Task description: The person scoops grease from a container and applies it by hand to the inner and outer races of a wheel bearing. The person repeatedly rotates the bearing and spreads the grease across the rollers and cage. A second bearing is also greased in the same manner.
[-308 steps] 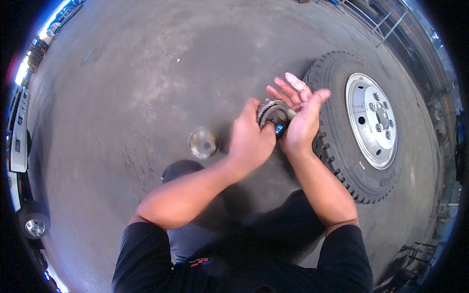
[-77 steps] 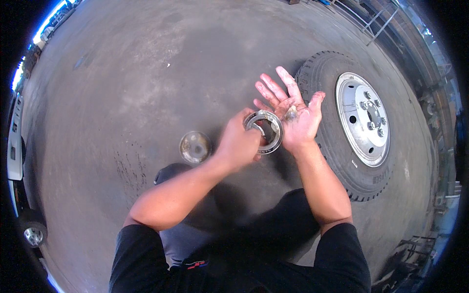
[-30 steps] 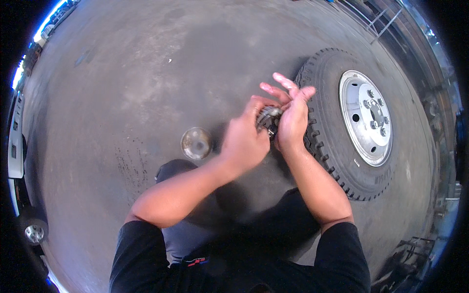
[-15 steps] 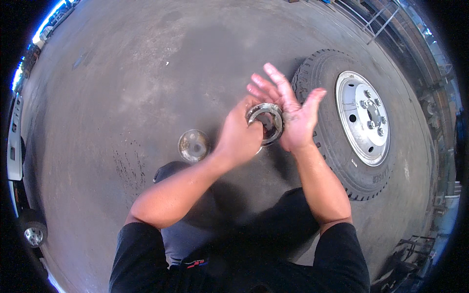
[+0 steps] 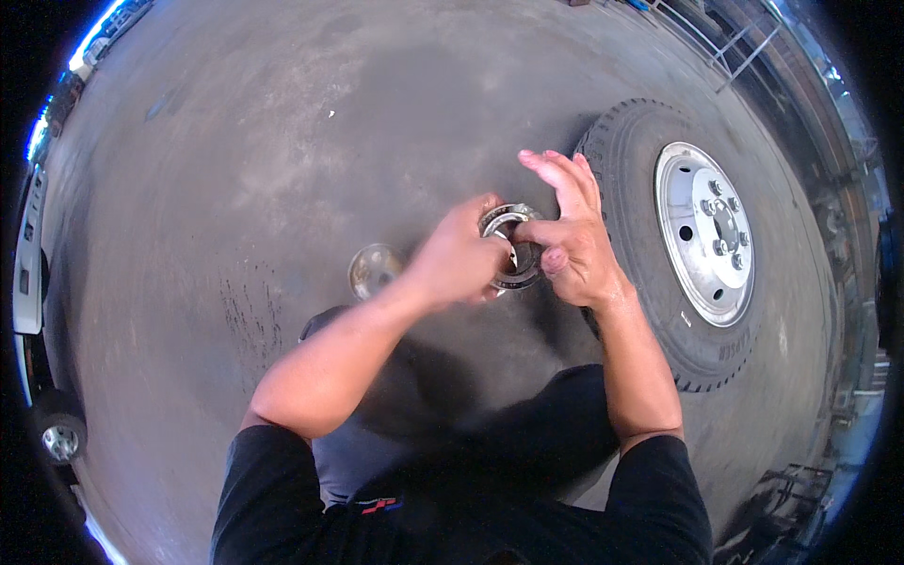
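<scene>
My left hand (image 5: 459, 254) is closed around a shiny metal ring that looks like a wheel bearing (image 5: 519, 274), its thumb hooked over the near inner edge. From the other side comes my right hand (image 5: 586, 247), with one finger bent into the ring's opening. The rest of its fingers are stretched up and apart. The ring is held above the floor, in front of my knees. On the floor beyond my left forearm lies a round shallow metal dish or cap (image 5: 375, 272), dull and brownish inside; its near edge is partly behind my arm.
A big truck tyre (image 5: 621, 179) with a silver wheel rim (image 5: 697, 303) lies to the right of my right hand, several nuts on its hub. Stained grey concrete (image 5: 273, 160) spreads around me. A white vehicle (image 5: 30, 254) stands at far left, metal railing (image 5: 744, 56) at far right.
My right hand has turned inward, from an upright open palm beside the ring to one finger inside its opening. The left hand still holds the ring, almost in the same place.
</scene>
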### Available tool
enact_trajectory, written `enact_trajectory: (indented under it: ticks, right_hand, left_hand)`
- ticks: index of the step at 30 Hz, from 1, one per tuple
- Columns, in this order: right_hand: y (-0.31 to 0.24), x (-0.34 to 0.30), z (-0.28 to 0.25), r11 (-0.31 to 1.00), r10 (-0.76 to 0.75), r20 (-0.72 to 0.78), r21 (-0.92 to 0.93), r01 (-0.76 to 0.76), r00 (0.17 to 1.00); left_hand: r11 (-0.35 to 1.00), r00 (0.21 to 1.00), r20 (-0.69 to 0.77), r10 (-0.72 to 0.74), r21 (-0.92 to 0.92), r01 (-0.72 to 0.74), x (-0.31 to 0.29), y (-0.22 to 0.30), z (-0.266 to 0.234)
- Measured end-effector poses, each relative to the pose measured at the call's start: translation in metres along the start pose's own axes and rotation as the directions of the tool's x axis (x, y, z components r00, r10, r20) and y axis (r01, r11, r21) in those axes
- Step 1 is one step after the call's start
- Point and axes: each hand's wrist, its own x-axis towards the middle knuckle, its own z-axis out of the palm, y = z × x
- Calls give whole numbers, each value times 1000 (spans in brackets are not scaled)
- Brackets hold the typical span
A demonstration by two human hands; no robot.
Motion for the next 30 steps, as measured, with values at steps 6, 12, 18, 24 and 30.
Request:
enact_trajectory:
  ticks: [6,12,18,24,30]
  right_hand:
    - [1,-8,-10,967,66,-6,247,-62,998]
    - [7,-16,30,946,70,-249,323,14,966]
    - [16,-26,24,983,-151,-279,55,173,948]
    - [-11,-6,41,592,579,-397,805,-33,712]
    - [-22,20,46,106,867,-76,994,-32,493]
  left_hand:
    - [978,999,-2,-45,-203,44,0,6,-5]
    - [868,954,219,-207,-409,283,1,4,-14]
    - [703,921,374,-107,-627,336,6,-4,-25]
    - [941,996,-85,11,-337,-39,-3,8,-1]
    - [850,851,-204,485,337,-404,-2,-18,26]
